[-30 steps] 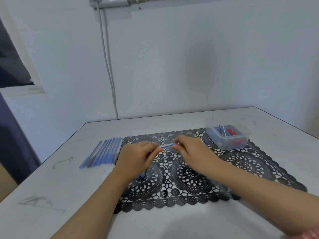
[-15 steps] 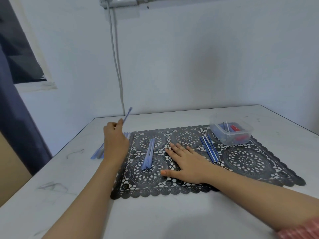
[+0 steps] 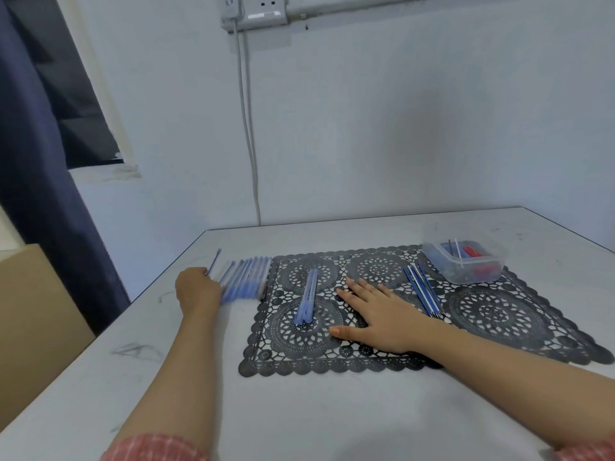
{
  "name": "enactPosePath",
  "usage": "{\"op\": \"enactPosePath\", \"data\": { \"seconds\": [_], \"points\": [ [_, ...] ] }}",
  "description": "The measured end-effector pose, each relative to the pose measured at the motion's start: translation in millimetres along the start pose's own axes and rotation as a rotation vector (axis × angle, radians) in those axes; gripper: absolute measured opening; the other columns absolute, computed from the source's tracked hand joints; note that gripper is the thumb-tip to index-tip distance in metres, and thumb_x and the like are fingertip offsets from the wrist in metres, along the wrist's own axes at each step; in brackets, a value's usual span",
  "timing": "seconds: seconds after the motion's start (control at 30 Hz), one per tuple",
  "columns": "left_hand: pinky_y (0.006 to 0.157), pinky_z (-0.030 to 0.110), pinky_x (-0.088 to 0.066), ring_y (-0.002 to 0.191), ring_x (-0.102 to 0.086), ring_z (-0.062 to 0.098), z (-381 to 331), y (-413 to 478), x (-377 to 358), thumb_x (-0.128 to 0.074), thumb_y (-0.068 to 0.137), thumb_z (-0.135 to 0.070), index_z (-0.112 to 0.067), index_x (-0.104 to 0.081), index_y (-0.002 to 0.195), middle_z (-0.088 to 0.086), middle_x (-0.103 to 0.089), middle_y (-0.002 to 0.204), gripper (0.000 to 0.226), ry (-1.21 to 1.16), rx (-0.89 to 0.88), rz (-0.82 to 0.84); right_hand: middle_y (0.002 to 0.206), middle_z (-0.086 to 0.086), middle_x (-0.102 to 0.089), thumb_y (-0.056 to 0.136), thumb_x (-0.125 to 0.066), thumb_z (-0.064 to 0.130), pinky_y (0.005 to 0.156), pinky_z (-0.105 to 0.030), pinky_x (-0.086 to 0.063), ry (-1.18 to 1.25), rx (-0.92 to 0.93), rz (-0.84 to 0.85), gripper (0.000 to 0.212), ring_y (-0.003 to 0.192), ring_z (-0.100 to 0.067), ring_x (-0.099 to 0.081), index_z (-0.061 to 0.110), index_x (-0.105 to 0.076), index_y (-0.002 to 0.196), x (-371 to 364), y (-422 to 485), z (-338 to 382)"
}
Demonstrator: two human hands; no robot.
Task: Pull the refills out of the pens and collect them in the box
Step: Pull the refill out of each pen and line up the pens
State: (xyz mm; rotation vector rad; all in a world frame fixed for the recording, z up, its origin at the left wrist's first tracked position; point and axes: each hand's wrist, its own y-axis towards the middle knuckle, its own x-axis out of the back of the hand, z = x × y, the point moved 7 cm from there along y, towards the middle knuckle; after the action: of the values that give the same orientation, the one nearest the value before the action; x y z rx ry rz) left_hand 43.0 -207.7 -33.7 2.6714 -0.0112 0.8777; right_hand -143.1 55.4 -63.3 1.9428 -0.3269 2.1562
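My left hand (image 3: 194,289) is closed around a blue pen (image 3: 213,262) whose end sticks up past my fingers, just left of a row of several blue pens (image 3: 245,279) lying on the table. My right hand (image 3: 376,311) rests flat, fingers spread, on the black lace mat (image 3: 492,314). A small bunch of pale blue pen barrels (image 3: 307,301) lies on the mat left of that hand. Several thin blue refills (image 3: 422,291) lie on the mat to its right. The clear plastic box (image 3: 466,261) stands at the mat's far right corner with red and blue bits inside.
The grey table (image 3: 332,410) ends at a wall behind and drops off at its left edge (image 3: 109,331). A dark blue curtain (image 3: 40,161) hangs at the left, with a brown surface below it. A cable (image 3: 248,128) runs down the wall from a socket box.
My hands came apart from the pen held over the mat. The left hand moved to the pen row with a pen and lowered it; the right hand settled flat on the mat.
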Motion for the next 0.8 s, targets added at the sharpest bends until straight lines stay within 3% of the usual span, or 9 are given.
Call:
{"op": "enactPosePath", "data": {
  "seconds": [0.07,0.1,0.2,0.3,0.37,0.47,0.67,0.73,0.8],
  "points": [
    [0.065,0.024,-0.036,0.078,-0.054,0.027,5.0,-1.2,-0.5,-0.047,0.078,0.015,-0.006,-0.06,0.062,0.013,-0.055,0.067,0.03,-0.045,0.05,-0.004,0.156,0.001,0.006,0.066,-0.009,0.083,0.115,-0.039,0.001,-0.007,-0.001,-0.002,0.1,0.143,-0.014,0.007,0.028,0.0,0.148,0.6,0.4,-0.2],
    [0.073,0.027,-0.04,0.091,-0.058,0.032,6.8,-1.7,-0.7,-0.048,0.081,0.013,-0.001,-0.069,0.082,0.019,-0.064,0.086,0.025,-0.063,0.065,-0.008,0.156,0.001,0.006,0.065,-0.008,0.083,0.115,-0.039,0.001,-0.008,0.0,-0.002,0.1,0.143,-0.015,0.007,0.028,0.0,0.148,0.5,0.6,-0.1],
    [0.092,0.033,-0.042,0.111,-0.054,0.035,10.6,-1.9,-3.3,-0.049,0.084,0.009,0.003,-0.064,0.113,0.022,-0.061,0.118,0.033,-0.085,0.1,0.006,0.156,0.001,0.006,0.067,-0.008,0.082,0.114,-0.038,0.001,-0.007,0.003,0.0,0.097,0.143,-0.015,0.008,0.028,0.0,0.148,0.4,0.5,0.1],
    [0.091,0.032,-0.043,0.109,-0.056,0.034,10.6,-1.9,-5.0,-0.049,0.082,0.008,0.002,-0.066,0.109,0.02,-0.063,0.113,0.032,-0.093,0.104,0.026,0.156,0.001,0.006,0.068,-0.009,0.081,0.114,-0.038,0.001,-0.014,0.005,0.001,0.096,0.143,-0.015,0.007,0.028,0.0,0.148,1.0,0.2,0.9],
    [0.076,0.029,-0.044,0.088,-0.058,0.033,8.0,-2.7,-7.0,-0.049,0.08,0.008,-0.002,-0.07,0.088,0.015,-0.066,0.084,0.025,-0.105,0.099,0.057,0.156,0.001,0.006,0.068,-0.009,0.081,0.115,-0.038,0.001,-0.021,0.005,0.004,0.096,0.143,-0.015,0.007,0.028,0.0,0.148,1.4,-0.4,1.0],
    [0.058,0.026,-0.026,0.056,-0.029,0.021,6.4,-3.3,-13.5,-0.046,0.071,0.01,-0.012,-0.043,0.061,0.001,-0.031,0.054,0.025,-0.068,0.081,0.125,0.156,0.001,0.007,0.068,-0.009,0.08,0.115,-0.038,0.001,-0.025,0.004,0.009,0.096,0.143,-0.015,0.007,0.028,0.001,0.148,0.9,-1.3,1.2],
    [0.05,0.024,-0.014,0.052,-0.018,0.015,8.3,-1.1,-19.2,-0.043,0.066,0.01,-0.012,-0.031,0.055,0.002,-0.021,0.052,0.027,-0.031,0.057,0.133,0.156,0.001,0.005,0.067,-0.007,0.082,0.115,-0.039,0.0,-0.034,0.003,0.011,0.097,0.143,-0.015,0.006,0.029,0.001,0.148,-1.6,1.6,-0.7],
    [0.049,0.022,-0.023,0.052,-0.032,0.02,10.6,0.4,-21.5,-0.044,0.07,0.008,-0.012,-0.045,0.057,0.006,-0.036,0.054,0.024,-0.013,0.072,0.131,0.156,0.002,0.006,0.065,-0.005,0.083,0.115,-0.039,0.0,-0.034,0.004,0.011,0.098,0.143,-0.015,0.006,0.03,0.001,0.148,-2.9,2.4,-1.6],
    [0.068,0.027,-0.044,0.082,-0.057,0.032,11.6,1.7,-22.9,-0.046,0.077,0.003,-0.007,-0.069,0.092,0.015,-0.064,0.09,0.029,-0.011,0.077,0.132,0.156,0.002,0.006,0.063,-0.002,0.084,0.115,-0.039,0.0,-0.031,0.007,0.009,0.1,0.143,-0.015,0.006,0.03,0.002,0.147,-4.0,2.7,-2.6]
  ]
}}
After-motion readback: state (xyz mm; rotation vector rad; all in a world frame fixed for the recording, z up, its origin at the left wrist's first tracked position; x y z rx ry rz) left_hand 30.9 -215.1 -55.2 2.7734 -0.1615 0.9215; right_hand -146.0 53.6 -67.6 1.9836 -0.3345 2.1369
